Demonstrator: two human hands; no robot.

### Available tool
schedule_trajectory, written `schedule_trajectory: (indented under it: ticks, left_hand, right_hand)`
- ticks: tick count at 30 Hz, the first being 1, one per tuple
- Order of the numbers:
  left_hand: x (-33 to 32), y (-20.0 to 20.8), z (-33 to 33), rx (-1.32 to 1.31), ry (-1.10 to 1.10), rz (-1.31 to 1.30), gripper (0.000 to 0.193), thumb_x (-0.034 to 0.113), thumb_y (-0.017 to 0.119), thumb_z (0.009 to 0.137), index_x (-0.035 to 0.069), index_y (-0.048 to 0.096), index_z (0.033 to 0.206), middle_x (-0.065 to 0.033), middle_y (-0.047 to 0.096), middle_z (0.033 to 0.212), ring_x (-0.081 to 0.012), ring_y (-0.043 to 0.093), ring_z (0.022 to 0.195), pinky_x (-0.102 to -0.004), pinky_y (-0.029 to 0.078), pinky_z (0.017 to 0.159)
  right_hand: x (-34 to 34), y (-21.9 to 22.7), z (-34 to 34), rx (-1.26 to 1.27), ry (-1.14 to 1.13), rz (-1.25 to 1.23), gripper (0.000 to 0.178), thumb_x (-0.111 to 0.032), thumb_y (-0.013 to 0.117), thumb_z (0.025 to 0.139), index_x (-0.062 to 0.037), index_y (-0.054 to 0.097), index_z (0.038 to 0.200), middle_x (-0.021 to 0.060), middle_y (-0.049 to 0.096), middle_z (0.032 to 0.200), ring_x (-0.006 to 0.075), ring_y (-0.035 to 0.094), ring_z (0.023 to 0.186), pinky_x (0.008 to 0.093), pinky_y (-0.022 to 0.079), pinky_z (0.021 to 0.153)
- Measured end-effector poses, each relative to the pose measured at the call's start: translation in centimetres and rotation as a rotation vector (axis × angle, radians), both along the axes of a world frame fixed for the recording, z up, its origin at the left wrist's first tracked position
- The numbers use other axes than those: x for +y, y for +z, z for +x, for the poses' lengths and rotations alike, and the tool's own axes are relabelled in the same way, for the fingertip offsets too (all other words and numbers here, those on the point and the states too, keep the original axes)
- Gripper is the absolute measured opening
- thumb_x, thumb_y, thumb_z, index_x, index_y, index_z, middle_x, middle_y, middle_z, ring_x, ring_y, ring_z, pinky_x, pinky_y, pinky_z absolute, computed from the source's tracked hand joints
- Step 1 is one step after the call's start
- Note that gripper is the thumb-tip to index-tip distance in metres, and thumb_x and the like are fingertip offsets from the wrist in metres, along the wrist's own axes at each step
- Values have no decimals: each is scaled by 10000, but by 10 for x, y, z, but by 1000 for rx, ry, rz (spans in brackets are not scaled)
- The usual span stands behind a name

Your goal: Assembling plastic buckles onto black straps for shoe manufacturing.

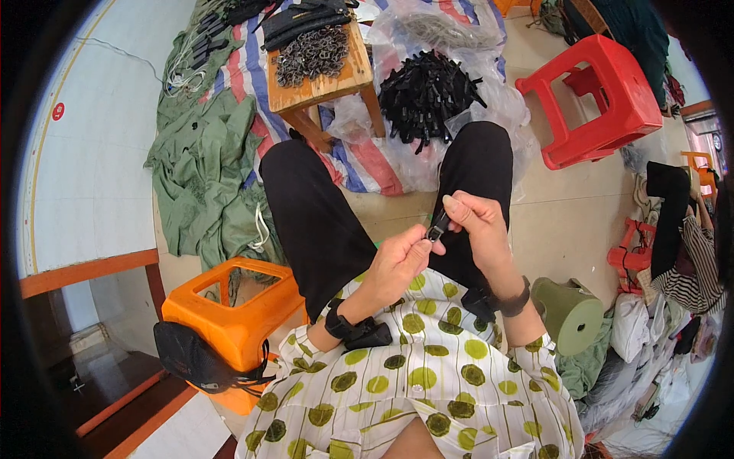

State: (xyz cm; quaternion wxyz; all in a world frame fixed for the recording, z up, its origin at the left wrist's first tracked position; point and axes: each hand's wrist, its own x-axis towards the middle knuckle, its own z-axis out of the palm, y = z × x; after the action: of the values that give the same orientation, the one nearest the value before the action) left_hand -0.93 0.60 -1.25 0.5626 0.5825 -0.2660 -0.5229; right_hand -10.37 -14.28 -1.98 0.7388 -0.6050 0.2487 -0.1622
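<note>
Dotted shirt (422,376); left hand (399,258), right hand (483,223) pinch strap (439,226) (black)

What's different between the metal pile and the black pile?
The metal pile is dull grey-brown, while the black pile is nearly all black. The metal pile sits up on the wooden stool; the black pile lies lower, on clear plastic. The metal pile is smaller, made of loop-like pieces; the black pile spreads wider, in strip-like pieces. Both are loose heaps of many small pieces.
</note>
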Motion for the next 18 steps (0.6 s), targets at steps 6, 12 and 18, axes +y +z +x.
schedule_trajectory:
  ticks: [6,12,18]
  left_hand:
    - [2,-7,-2,-180,56,-4,247,240,440,937,48,548,827,61,383,611,-29,336,555,-199,282,499]
    - [6,-7,17,-43,102,-112,236,239,443,941,36,561,911,74,349,615,-22,313,540,-188,271,485]
    - [55,4,128,-17,687,-189,180,166,455,905,19,552,869,37,447,596,-39,386,490,-189,300,448]
  right_hand:
    - [7,-9,14,44,-74,245,302,-205,584,865,-83,514,598,-78,401,581,32,332,546,205,248,513]
    - [5,8,24,83,-4,67,240,-231,511,917,-29,578,806,-34,467,602,51,420,533,196,328,499]
    - [-10,11,22,1,-18,161,179,-165,497,922,-8,568,876,-9,474,636,69,421,535,262,454,627]
